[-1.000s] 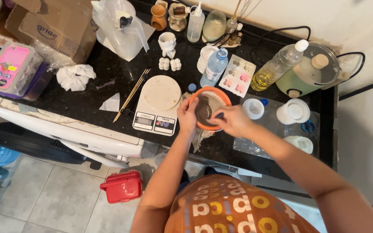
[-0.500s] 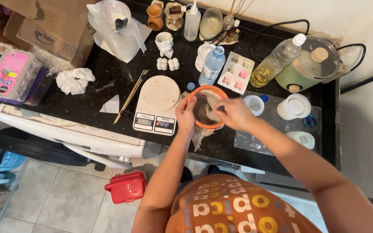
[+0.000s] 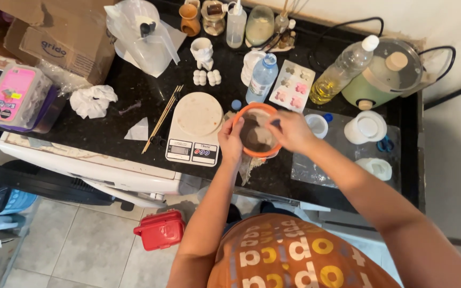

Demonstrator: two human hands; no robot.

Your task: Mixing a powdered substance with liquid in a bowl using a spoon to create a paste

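An orange bowl [image 3: 253, 110] with a grey-brown mix inside stands on the black counter, right of a white kitchen scale [image 3: 194, 128]. My left hand [image 3: 231, 140] grips the bowl's left rim. My right hand [image 3: 289, 130] is closed over the bowl's right side, holding a small dark stirring tool that dips into the mix; most of the tool is hidden by the fingers.
Behind the bowl stand a water bottle [image 3: 261, 79], a pink-and-white mould tray [image 3: 293, 85], an oil bottle [image 3: 342, 72] and a green pot [image 3: 388, 74]. White cups [image 3: 368, 127] sit right. Wooden sticks [image 3: 162, 117], cardboard box [image 3: 54, 40] and a red box [image 3: 160, 230] on the floor lie left.
The view has shifted slightly. My right hand has moved a little around the bowl's right side while the left hand keeps hold of the rim.
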